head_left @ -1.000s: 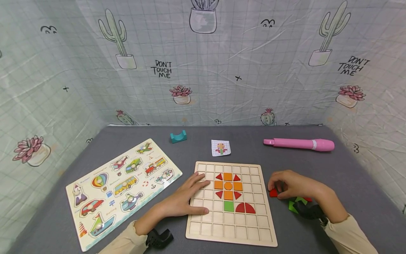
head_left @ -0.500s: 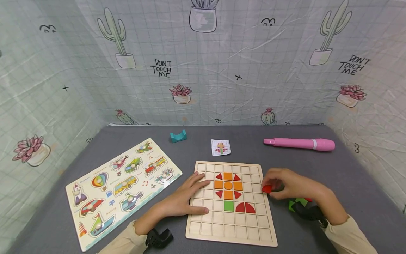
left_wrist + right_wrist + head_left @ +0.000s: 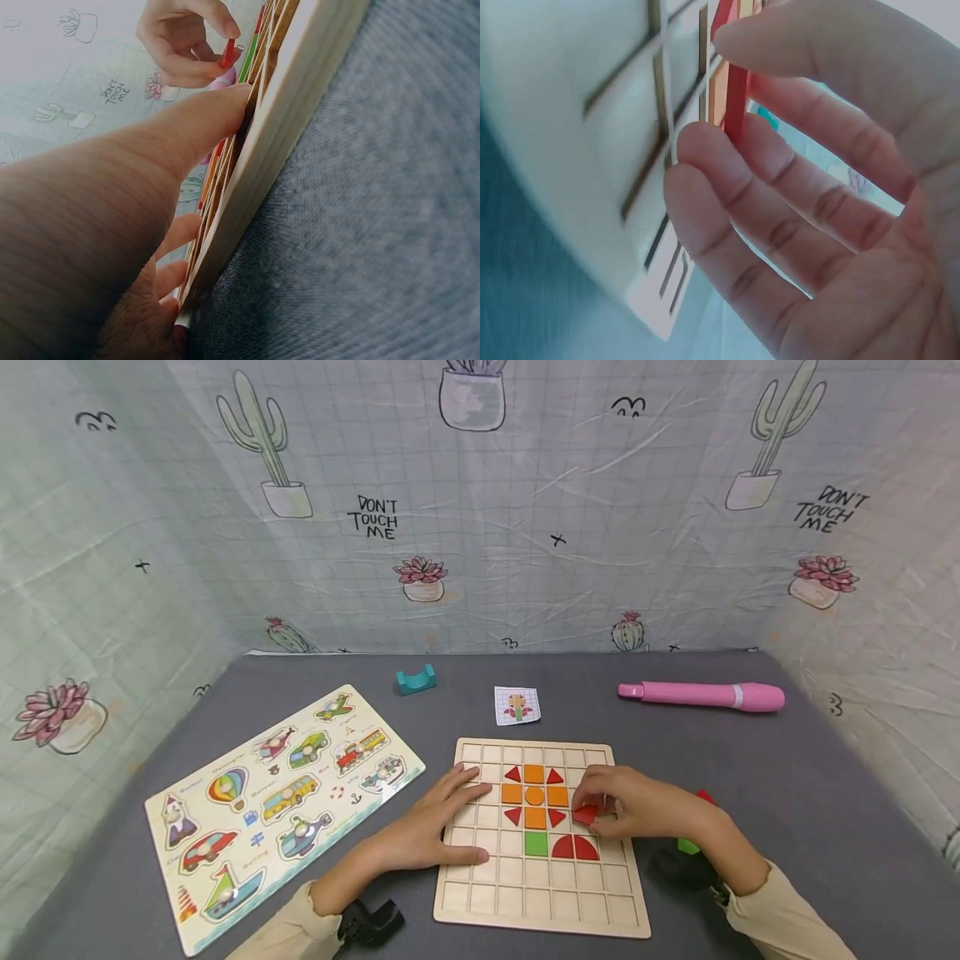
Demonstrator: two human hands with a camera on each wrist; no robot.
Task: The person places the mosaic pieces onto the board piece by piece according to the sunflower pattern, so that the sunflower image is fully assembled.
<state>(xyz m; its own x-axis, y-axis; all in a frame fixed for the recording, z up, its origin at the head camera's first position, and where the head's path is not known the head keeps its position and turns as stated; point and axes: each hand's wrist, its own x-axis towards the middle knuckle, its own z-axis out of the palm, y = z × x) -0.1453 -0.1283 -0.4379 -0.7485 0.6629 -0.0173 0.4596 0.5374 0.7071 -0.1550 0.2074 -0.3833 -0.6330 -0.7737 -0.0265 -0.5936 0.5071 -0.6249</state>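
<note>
In the head view a wooden grid board [image 3: 555, 907] lies in the middle of the table. Orange squares with an orange circle [image 3: 534, 796] form a cross on it, with small red triangles [image 3: 513, 816] at the corners. Below sit a green square [image 3: 536, 843] and two red quarter-circles [image 3: 586, 848]. My left hand [image 3: 427, 827] rests with spread fingers on the board's left edge. Over the right part of the board my right hand [image 3: 630, 802] pinches a flat red piece [image 3: 737, 97] between thumb and fingers; its outline is partly hidden by them.
Loose green [image 3: 686, 845] and red pieces [image 3: 705, 796] lie by the right forearm, partly covered. A pattern card [image 3: 517, 714], a teal curved block [image 3: 416, 681] and a pink toy microphone [image 3: 697, 695] lie behind the board. At left is a vehicle puzzle board [image 3: 281, 864].
My right hand has picked the red piece up from the table at right and carried it left over the board. The left hand stays put; the head view has shifted slightly.
</note>
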